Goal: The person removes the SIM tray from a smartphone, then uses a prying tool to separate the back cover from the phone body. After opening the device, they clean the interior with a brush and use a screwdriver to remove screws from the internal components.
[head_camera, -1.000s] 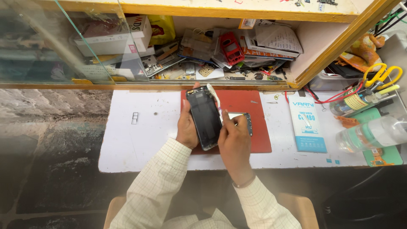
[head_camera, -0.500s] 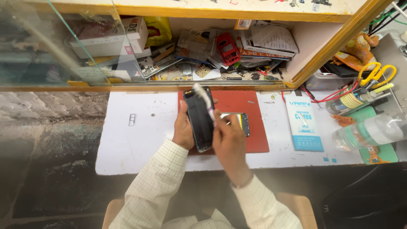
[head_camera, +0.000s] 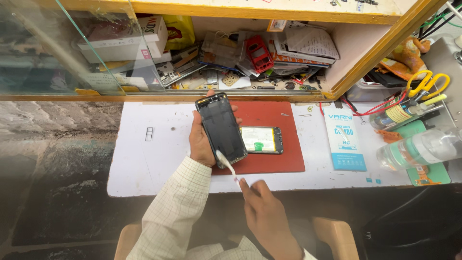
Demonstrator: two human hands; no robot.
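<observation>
Left grip (head_camera: 201, 140) holds dark phone (head_camera: 221, 129); right grip (head_camera: 266, 216) pinches white brush (head_camera: 227, 164).

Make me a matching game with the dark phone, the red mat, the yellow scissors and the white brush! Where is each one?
Things:
1. dark phone
2. red mat
3. yellow scissors
4. white brush

Places:
A. far right, beside the wires
B. in the left hand
C. flat on the white table
D. in the right hand

Pairs: 1-B, 2-C, 3-A, 4-D

The phone panel (head_camera: 221, 129) looks glossy black glass; the mat (head_camera: 284, 154) under it is matt red — rubbery; the tabletop (head_camera: 139, 163) is smooth white, the shelf frame (head_camera: 250, 8) varnished wood.
</observation>
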